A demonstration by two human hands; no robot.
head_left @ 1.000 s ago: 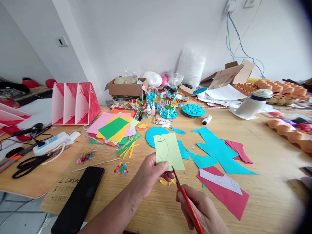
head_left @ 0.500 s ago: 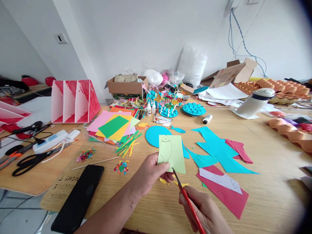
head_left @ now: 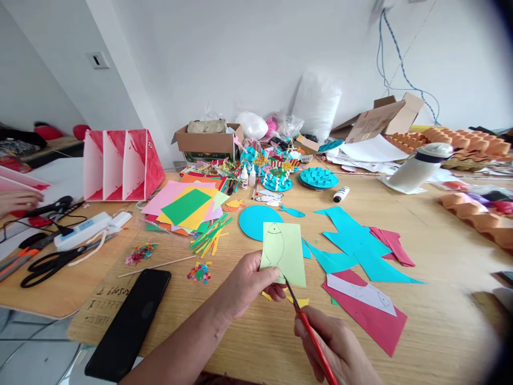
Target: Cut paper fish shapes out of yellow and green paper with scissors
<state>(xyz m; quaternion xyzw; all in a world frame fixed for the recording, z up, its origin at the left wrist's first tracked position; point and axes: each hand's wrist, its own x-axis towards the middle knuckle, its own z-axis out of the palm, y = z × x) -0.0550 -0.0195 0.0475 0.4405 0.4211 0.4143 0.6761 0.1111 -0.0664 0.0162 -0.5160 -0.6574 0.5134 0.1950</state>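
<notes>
My left hand (head_left: 246,283) pinches the lower left corner of a light green paper (head_left: 284,253) with a fish outline drawn on it, held upright above the wooden table (head_left: 433,278). My right hand (head_left: 339,347) grips red-handled scissors (head_left: 308,331), whose blade tips meet the paper's bottom edge. Small yellow scraps (head_left: 298,302) lie on the table just under the blades.
A black phone (head_left: 128,323) lies at the near left. Blue (head_left: 352,246) and red paper pieces (head_left: 366,313) lie to the right, a stack of coloured sheets (head_left: 188,208) and black scissors (head_left: 52,264) to the left. Another person's hand (head_left: 18,200) shows at the far left edge.
The green paper has turned a little and shifted right in my left hand, with the scissors still at its bottom edge. Another person's hand has come into view at the far left.
</notes>
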